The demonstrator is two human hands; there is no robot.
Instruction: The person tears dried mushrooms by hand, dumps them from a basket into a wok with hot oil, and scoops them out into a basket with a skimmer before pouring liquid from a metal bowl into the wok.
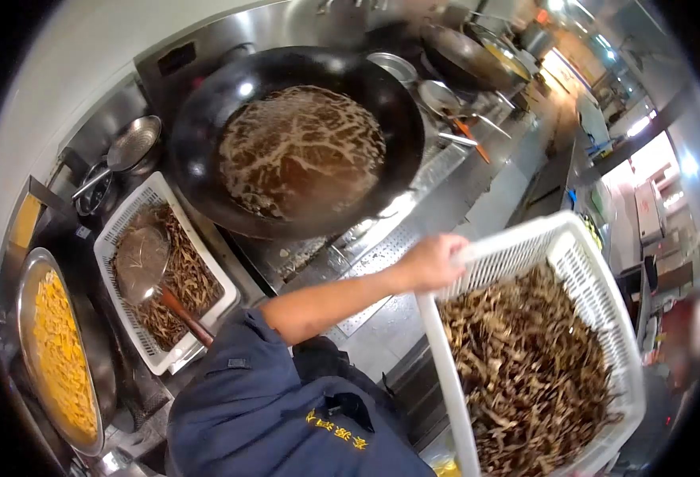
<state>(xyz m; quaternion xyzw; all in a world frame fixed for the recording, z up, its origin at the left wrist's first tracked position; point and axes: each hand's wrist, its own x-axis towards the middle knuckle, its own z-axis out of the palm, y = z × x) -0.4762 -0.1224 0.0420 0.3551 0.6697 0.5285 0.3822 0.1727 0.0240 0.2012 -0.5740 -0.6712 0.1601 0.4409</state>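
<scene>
My left hand (pixel 436 261) is closed on the near-left top corner of a white slotted plastic basket (pixel 625 362), with my forearm stretched across my body. Brown sliced strips (pixel 525 366), like mushrooms, fill much of this tilted basket on the right side of the view. Left of my arm, a large black wok (pixel 195 151) holds bubbling brown liquid (pixel 302 151). My right hand is out of view.
Another white basket (pixel 227 294) at left holds brown strips, with a wooden-handled strainer (pixel 143 258) on them. Far left stands a metal bowl of yellow pieces (pixel 60 350). Behind it rests a ladle (pixel 135 143). More woks (pixel 465 60) and utensils (pixel 469 139) stand along the stove.
</scene>
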